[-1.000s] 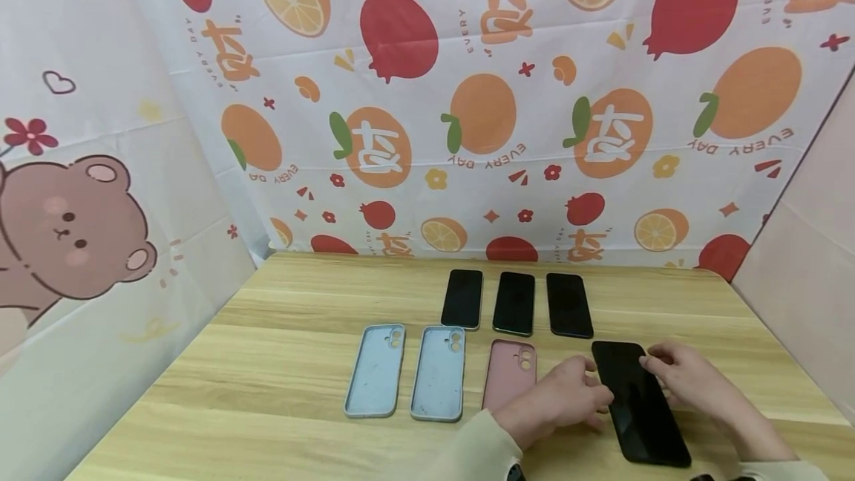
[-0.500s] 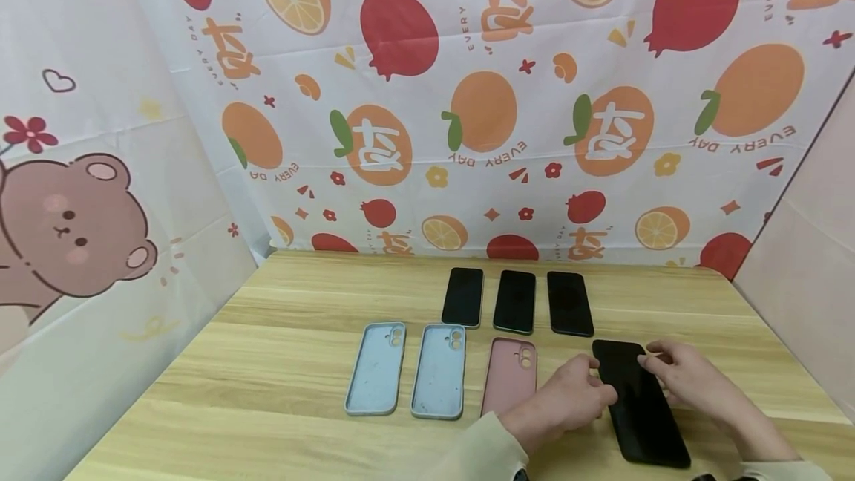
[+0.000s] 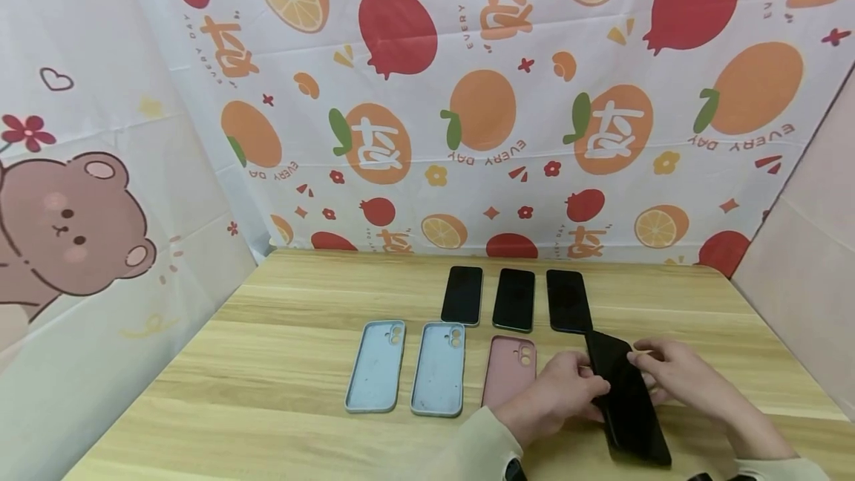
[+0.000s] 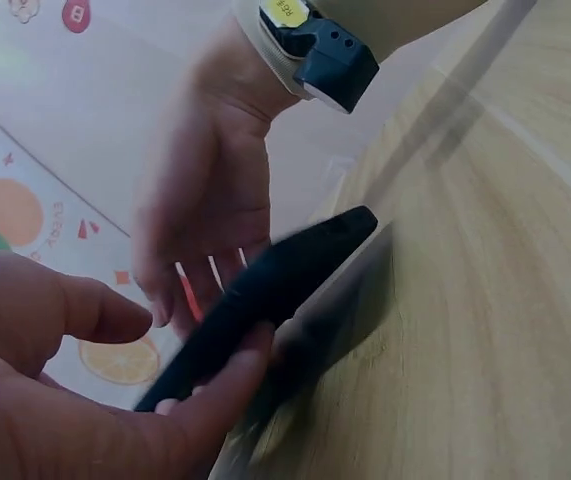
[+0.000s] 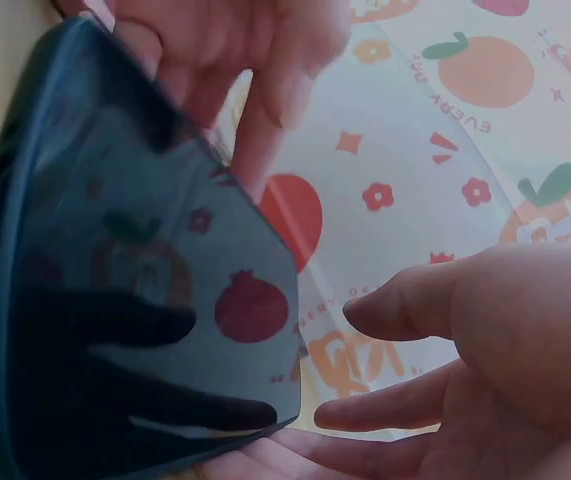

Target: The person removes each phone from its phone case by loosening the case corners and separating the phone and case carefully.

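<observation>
A black phone [image 3: 631,414], dark glossy side up, is tilted and partly raised off the wooden table [image 3: 234,362]. My left hand [image 3: 554,397] grips its left long edge, with the thumb [image 4: 235,375] against the phone. On the opposite edge is my right hand [image 3: 684,377]. Its lower fingers [image 5: 275,448] touch the phone's edge, while its thumb stands apart from the phone in the right wrist view. To the left of my left hand lies a pink phone case [image 3: 510,370], partly covered by that hand.
Two light blue phone cases [image 3: 375,367] [image 3: 438,370] lie left of the pink one. Behind them three black phones [image 3: 462,295] [image 3: 514,300] [image 3: 569,301] lie in a row. A fruit-printed cloth [image 3: 427,117] hangs along the table's back edge.
The phone between my hands was flat on the table; now it is tilted and has shifted left and slightly away. Both hands moved a little with it.
</observation>
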`<state>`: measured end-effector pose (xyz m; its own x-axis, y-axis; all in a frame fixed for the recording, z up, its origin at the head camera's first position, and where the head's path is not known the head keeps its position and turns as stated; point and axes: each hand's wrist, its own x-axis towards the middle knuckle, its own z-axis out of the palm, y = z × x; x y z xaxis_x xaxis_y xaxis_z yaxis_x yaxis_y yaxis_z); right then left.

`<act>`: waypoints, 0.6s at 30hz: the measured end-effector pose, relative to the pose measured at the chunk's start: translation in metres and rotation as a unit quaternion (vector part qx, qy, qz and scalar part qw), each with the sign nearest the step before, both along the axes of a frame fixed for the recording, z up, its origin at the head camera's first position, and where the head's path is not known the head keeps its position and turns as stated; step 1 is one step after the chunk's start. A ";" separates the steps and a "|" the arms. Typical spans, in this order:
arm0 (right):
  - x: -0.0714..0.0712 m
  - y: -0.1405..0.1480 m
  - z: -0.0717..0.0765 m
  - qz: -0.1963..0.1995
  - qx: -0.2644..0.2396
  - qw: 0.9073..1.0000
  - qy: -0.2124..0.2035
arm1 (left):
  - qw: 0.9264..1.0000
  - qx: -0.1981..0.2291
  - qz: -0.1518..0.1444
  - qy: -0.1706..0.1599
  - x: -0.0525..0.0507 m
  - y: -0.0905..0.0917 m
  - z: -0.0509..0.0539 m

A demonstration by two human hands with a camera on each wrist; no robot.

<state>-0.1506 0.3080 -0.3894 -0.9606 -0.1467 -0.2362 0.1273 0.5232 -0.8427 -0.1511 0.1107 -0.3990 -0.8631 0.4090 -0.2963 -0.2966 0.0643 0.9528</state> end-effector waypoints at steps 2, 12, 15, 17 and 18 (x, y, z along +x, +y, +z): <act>0.001 -0.004 0.002 0.005 -0.009 1.000 -0.004 | 1.000 0.001 -0.013 0.010 -0.001 -0.001 -0.001; 0.004 -0.018 0.013 -0.001 -0.023 1.000 0.010 | 0.999 -0.017 -0.044 0.022 -0.007 -0.020 0.006; 0.003 -0.018 0.011 -0.016 -0.033 0.999 0.017 | 0.999 -0.031 -0.036 0.008 -0.008 -0.026 0.009; 0.002 -0.017 0.010 -0.021 -0.044 0.999 0.019 | 0.998 -0.039 -0.040 0.003 -0.008 -0.028 0.011; 0.002 -0.016 0.009 -0.025 -0.052 0.998 0.018 | 0.998 -0.040 -0.044 -0.002 -0.009 -0.029 0.012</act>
<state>-0.1487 0.2915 -0.3802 -0.9748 -0.1204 -0.1877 0.1200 0.4261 -0.8967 -0.1597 0.0813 -0.3866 -0.8236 0.4584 -0.3339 -0.2894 0.1666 0.9426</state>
